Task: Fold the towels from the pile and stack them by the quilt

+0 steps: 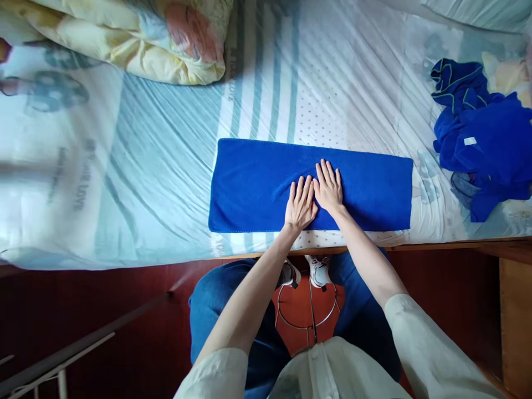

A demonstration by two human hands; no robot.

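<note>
A blue towel [249, 185] lies as a long flat rectangle near the front edge of the bed, its long side roughly along that edge. Both hands press on its middle, side by side and close together. My left hand [301, 202] rests palm down with its fingers stretched out. Slightly farther from me, my right hand [329, 185] also lies flat, fingers extended and pointing away. Neither hand grips anything. Faint creases show in the cloth just left of my hands.
A heap of blue cloths [490, 144] lies at the right of the bed. A folded yellow quilt [183, 55] sits at the back left. The bed sheet [166, 144] is wrinkled. A metal stool ring [307, 326] is below, between my legs; a metal rail [91, 332] stands lower left.
</note>
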